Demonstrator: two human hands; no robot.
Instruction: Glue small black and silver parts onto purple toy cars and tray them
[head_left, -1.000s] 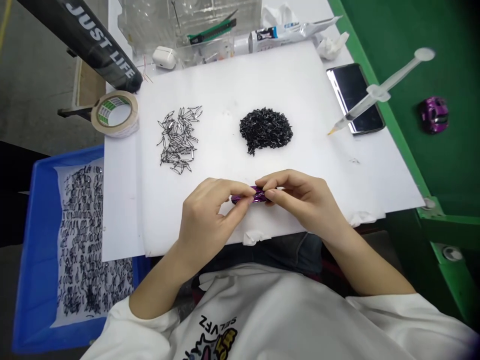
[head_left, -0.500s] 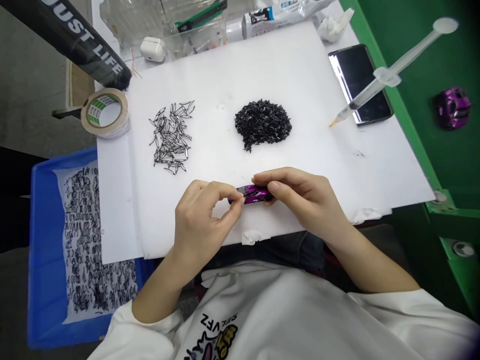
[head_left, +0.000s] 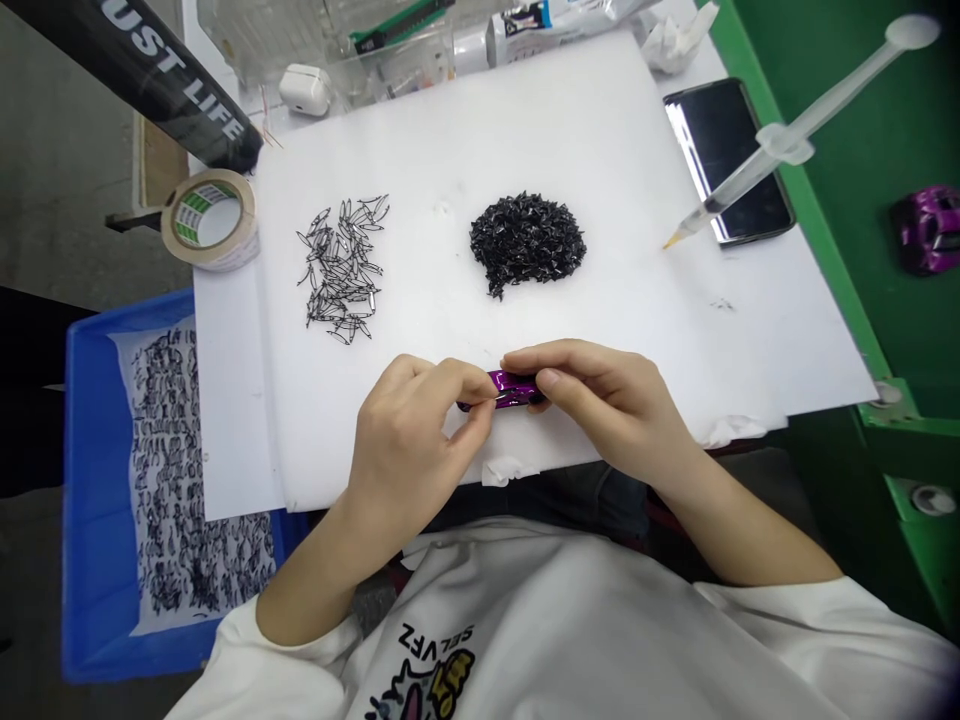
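Both hands hold a small shiny purple toy car body (head_left: 513,387) just above the near edge of the white sheet (head_left: 600,140). My left hand (head_left: 409,440) pinches its left end with thumb and forefinger. My right hand (head_left: 600,400) grips its right end, fingers curled over the top. Beyond the hands lies a dense heap of small black parts (head_left: 527,241), and to its left a looser scatter of thin clear leaf-shaped parts (head_left: 341,268).
A syringe (head_left: 787,145) lies across a black phone (head_left: 727,160) at the right. A second purple car body (head_left: 930,225) rests on the green surface. A tape roll (head_left: 210,218) sits at left; below it a blue bin (head_left: 97,470) holds sheets of parts.
The view shifted slightly. My left fingers closed back over the car's left end, covering more of it. The right hand kept its grip.
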